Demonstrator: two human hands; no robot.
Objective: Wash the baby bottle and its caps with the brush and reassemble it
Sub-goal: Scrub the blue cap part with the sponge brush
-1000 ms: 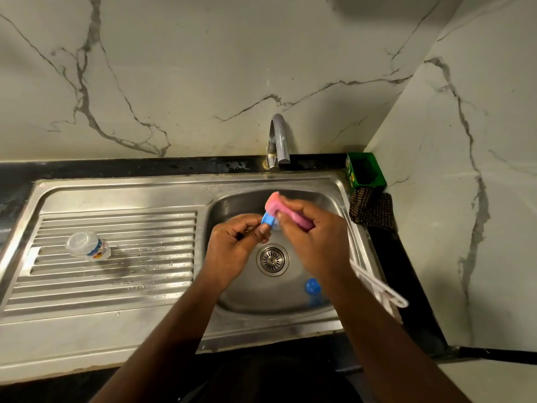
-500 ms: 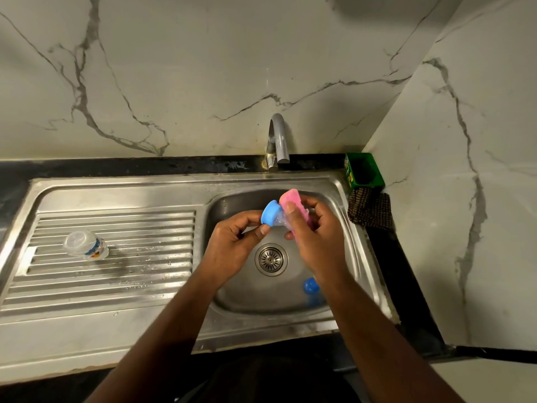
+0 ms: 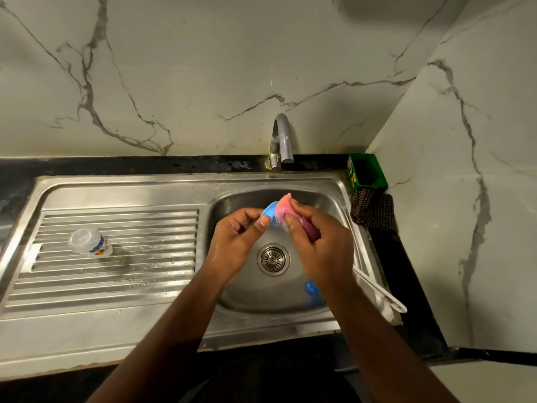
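Note:
Over the steel sink basin point(image 3: 232, 205), my left hand point(image 3: 235, 242) pinches a small blue bottle cap point(image 3: 268, 212) between thumb and fingers. My right hand point(image 3: 319, 245) grips a pink sponge point(image 3: 283, 209) and holds it against the cap. The clear baby bottle point(image 3: 90, 242) lies on its side on the ribbed draining board at the left. A second blue cap point(image 3: 311, 289) sits on the basin floor, partly hidden by my right wrist. A white bottle brush point(image 3: 380, 295) lies along the sink's right rim.
A grey tap point(image 3: 282, 141) stands behind the basin with no water running. The drain strainer point(image 3: 273, 258) is in the basin's middle. A green box point(image 3: 366, 171) and a dark checked cloth point(image 3: 373, 212) sit at the back right corner. Marble walls close the back and right.
Both hands have lifted slightly and the sponge has turned against the blue cap, which now shows more beside my left thumb. The bottle and the other cap have not moved.

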